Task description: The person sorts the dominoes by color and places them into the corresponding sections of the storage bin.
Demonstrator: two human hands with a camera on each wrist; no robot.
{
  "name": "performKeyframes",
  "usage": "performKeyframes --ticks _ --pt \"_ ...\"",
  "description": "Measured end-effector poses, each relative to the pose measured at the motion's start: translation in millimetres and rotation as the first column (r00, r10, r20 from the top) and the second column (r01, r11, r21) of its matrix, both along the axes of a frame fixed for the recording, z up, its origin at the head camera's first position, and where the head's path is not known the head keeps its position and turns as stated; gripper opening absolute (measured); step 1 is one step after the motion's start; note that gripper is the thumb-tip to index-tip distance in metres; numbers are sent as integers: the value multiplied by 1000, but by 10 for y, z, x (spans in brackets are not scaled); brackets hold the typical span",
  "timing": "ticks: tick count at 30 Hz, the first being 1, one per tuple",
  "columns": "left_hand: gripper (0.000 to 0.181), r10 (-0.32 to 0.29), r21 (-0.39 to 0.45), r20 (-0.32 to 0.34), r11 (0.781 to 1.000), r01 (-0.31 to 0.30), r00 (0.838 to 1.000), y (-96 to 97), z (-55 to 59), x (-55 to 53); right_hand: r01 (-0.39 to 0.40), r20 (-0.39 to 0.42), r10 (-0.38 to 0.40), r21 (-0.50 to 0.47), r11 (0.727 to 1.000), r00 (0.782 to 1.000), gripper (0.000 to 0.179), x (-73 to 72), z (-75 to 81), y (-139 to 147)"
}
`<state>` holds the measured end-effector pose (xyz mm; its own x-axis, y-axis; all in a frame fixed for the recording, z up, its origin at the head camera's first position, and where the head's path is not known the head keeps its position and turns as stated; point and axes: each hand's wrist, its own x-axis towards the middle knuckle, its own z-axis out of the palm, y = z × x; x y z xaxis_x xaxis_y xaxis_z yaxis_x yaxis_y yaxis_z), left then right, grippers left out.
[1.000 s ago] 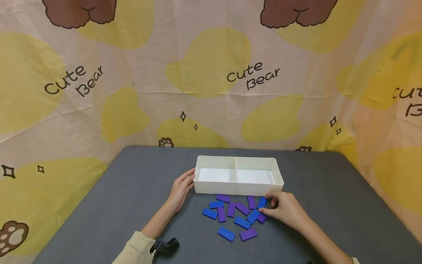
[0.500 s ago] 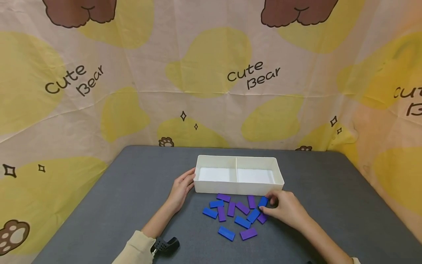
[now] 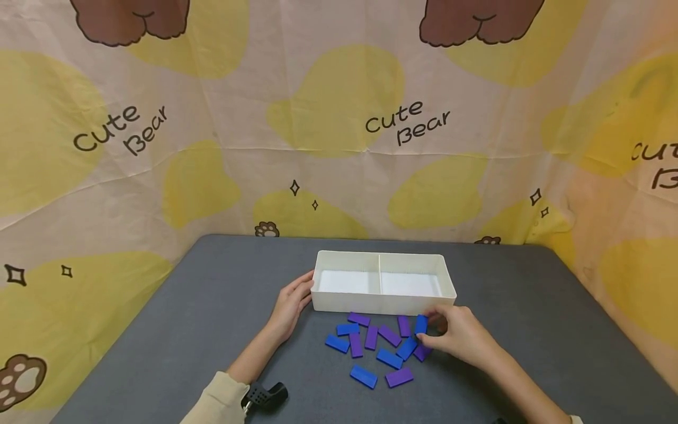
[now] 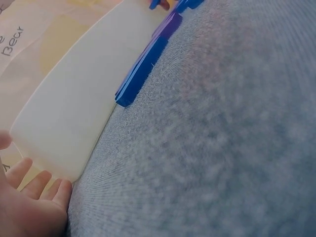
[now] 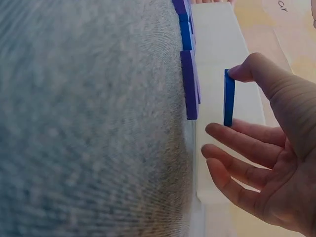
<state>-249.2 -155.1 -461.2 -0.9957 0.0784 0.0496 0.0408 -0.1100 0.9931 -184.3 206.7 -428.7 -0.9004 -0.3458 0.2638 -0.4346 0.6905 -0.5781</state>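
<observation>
My right hand (image 3: 458,333) pinches a flat blue block (image 5: 229,98) by its ends, between thumb and a fingertip. In the right wrist view the block is lifted off the table, and the other fingers spread loosely below it. My left hand (image 3: 291,305) rests with extended fingers against the left end of a white two-compartment box (image 3: 349,302); the left wrist view shows the fingertips (image 4: 61,190) at its end wall. Loose blue and purple blocks lie in front of the box, among them a purple block (image 3: 422,353) partly under my right thumb and a blue block (image 3: 364,377) nearest me.
The grey table (image 3: 212,306) reaches back to a patterned cloth (image 3: 339,118) hung behind and at the sides. A divider (image 3: 379,274) splits the box, whose white floor shows in both halves. A black wrist mount (image 3: 265,396) sits at my left cuff.
The right-hand blue block, flat on the table before, is now raised in my right thumb and finger and turned more upright in the head view. My left hand and the box have stayed put.
</observation>
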Motion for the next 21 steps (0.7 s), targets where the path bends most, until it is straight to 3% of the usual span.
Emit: performKeyframes --ticks 11,17,21 --pt "51 -7 5 -13 1000 7 1000 -7 -8 14 -102 -11 101 -89 991 995 37 -29 75 -30" --pt "50 -8 18 -2 1000 8 1000 -12 -9 7 -107 119 134 -210 972 984 43 -52 51 -21" --pt "51 -8 9 -5 1000 8 1000 -9 1 13 -105 223 184 -322 941 957 44 -69 37 -23"
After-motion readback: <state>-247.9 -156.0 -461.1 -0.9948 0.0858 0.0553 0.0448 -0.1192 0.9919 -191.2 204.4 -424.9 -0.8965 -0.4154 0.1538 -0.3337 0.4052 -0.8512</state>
